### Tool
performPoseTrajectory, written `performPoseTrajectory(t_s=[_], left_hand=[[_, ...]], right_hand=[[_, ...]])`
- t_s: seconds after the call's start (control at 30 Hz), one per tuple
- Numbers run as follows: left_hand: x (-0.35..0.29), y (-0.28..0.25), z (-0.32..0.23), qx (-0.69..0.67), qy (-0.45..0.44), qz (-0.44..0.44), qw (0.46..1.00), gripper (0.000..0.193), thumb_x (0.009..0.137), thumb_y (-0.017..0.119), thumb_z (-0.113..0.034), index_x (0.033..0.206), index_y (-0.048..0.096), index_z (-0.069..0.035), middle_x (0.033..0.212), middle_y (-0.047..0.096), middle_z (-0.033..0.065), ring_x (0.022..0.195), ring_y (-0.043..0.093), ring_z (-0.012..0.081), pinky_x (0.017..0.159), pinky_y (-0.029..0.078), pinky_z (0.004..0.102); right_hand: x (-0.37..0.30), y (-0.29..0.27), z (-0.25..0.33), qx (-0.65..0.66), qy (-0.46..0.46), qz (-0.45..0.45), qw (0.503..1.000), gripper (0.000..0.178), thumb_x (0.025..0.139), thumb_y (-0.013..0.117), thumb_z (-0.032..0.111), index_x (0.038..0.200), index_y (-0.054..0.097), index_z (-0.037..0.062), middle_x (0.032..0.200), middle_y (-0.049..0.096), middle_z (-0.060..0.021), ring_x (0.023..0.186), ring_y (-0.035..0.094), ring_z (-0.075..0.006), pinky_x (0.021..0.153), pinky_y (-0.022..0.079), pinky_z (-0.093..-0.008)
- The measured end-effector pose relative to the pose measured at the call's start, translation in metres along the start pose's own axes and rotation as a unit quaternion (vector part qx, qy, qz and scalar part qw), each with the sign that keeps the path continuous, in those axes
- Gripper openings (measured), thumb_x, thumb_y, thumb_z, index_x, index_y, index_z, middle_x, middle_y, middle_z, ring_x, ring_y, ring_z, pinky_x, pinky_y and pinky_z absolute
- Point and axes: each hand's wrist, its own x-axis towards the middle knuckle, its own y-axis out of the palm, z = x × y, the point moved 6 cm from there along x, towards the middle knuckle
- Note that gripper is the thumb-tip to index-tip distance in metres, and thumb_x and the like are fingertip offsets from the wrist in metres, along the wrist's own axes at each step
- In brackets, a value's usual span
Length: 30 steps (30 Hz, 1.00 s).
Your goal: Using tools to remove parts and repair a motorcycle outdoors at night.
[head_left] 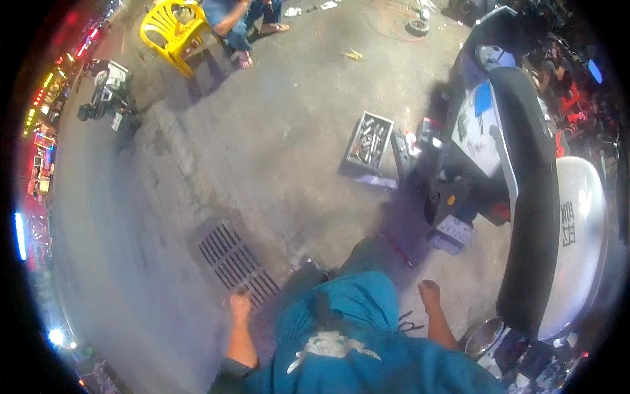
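Observation:
My left hand (241, 299) hangs at my left side above a slotted drain grate (231, 253) in the ground. Its fingers are curled, and nothing shows in them. On the other side of my blue shirt (341, 354), my right hand (430, 293) is also curled into a loose fist with no object visible. Nearest to that hand are a small white box (453, 234) and a thin red-and-dark rod (397, 249) on the ground. A scooter with a long dark seat (525, 118) and a pale rear panel (583, 223) stands to my right.
Ahead lies a tray (352, 141) of metal tools. Dark parts (459, 194) clutter the ground beside the scooter. A person (230, 23) sits near a yellow plastic chair (169, 41) at the far left. A parked motorbike (110, 97) and a small wheel (417, 27) are farther off.

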Motion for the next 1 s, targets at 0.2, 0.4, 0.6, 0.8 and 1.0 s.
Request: performPoseTrajectory(t_s=[0.2, 0.4, 0.6, 0.8, 1.0], left_hand=[[0.102, -0.009, -0.119, 0.033, -0.071, 0.07, 0.994, 0.033, 0.075, 0.061, -0.017, 0.101, 0.06, 0.003, 0.088, 0.064, 0.0203, 0.083, 0.062, 0.0295, 0.074, 0.047, 0.0344], [0.153, 0.009, -0.148, 0.065, 0.011, 0.084, 0.994, 0.036, 0.074, 0.062, -0.018, 0.102, 0.059, 0.003, 0.087, 0.065, 0.0182, 0.078, 0.063, 0.0281, 0.071, 0.048, 0.0353], [0.185, -0.005, -0.131, 0.112, -0.086, 0.125, 0.982, 0.031, 0.069, 0.063, -0.019, 0.089, 0.062, 0.004, 0.079, 0.064, 0.0188, 0.076, 0.062, 0.03, 0.068, 0.048, 0.0365], [0.244, -0.035, -0.231, 0.2, -0.058, 0.176, 0.962, 0.025, 0.072, 0.059, -0.021, 0.083, 0.066, 0.0, 0.082, 0.064, 0.0219, 0.078, 0.063, 0.0329, 0.067, 0.049, 0.0402], [0.426, 0.056, -0.256, 0.614, 0.401, 0.242, 0.635, 0.022, 0.079, 0.049, -0.015, 0.084, 0.067, -0.003, 0.083, 0.065, 0.0151, 0.079, 0.063, 0.0289, 0.071, 0.048, 0.0423]], right_hand=[[-0.009, 0.035, 0.096, 0.046, -0.003, 0.012, 0.999, 0.03, 0.075, 0.061, 0.02, 0.096, 0.061, -0.0021, 0.087, 0.064, -0.0115, 0.078, 0.058, -0.0188, 0.069, 0.046, -0.0307], [0.043, 0.057, 0.143, 0.004, -0.037, 0.002, 0.999, 0.027, 0.076, 0.06, 0.018, 0.095, 0.062, -0.0006, 0.088, 0.064, -0.012, 0.081, 0.058, -0.02, 0.07, 0.046, -0.032], [0.08, 0.063, 0.189, 0.082, 0.008, 0.028, 0.996, 0.025, 0.075, 0.061, 0.018, 0.092, 0.063, -0.0002, 0.075, 0.062, -0.0062, 0.068, 0.056, -0.0156, 0.063, 0.045, -0.0283], [0.075, 0.052, 0.253, 0.214, 0.041, -0.033, 0.975, 0.024, 0.075, 0.061, 0.017, 0.093, 0.062, 0.0001, 0.074, 0.06, -0.0051, 0.062, 0.054, -0.013, 0.056, 0.044, -0.0265], [0.089, 0.084, 0.15, 0.037, 0.189, -0.213, 0.958, 0.037, 0.078, 0.057, 0.031, 0.091, 0.061, -0.0027, 0.077, 0.061, -0.0143, 0.067, 0.057, -0.0253, 0.064, 0.046, -0.0408]])
